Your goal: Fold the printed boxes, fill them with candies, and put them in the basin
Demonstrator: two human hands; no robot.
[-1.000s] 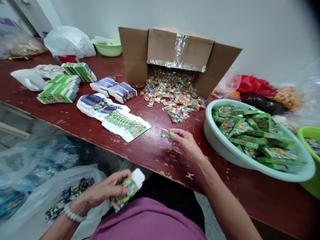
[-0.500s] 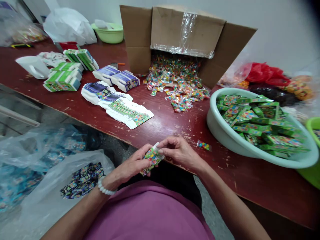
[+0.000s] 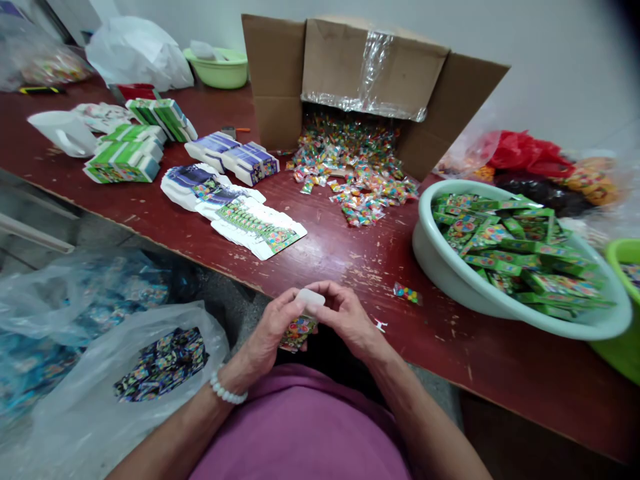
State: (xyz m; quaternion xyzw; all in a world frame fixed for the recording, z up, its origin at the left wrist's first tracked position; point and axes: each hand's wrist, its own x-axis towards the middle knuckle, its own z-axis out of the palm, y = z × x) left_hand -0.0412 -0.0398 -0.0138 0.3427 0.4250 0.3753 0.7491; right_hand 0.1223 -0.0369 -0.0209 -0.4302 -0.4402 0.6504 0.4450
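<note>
A: Quick, what's new?
B: R hand (image 3: 349, 321) is up at the small box (image 3: 299, 333) now. A sec ago it had a candy pkt pinched over the table (image 3: 345, 263); none shows in its fingers now. White flap (image 3: 311, 299) has swung round to face up at us.
A: Meaning?
B: My read: pkt's prob. in the box, and both hands are busy w/ the flap end. Can't see inside, tho.
A: Grip?
B: L hand (image 3: 267, 328) grasps the box from 9 o'clock, R hand from abt 3. Both thumbs sit at the flap's lower edge; some R fingers are hidden. Neither hand's free.
A: Box posn?
B: Between the hands, touching both, in front of the purple top (image 3: 300, 430), by the table's near edge.
A: Around it?
B: From the hands: loose pkt (image 3: 407, 293) at 3 o'clock, tub (image 3: 425, 250) w/ green boxes (image 3: 523, 250) past it at 2–3, flat cartons (image 3: 250, 223) at 11, candy heap (image 3: 357, 177) 12–1.
</note>
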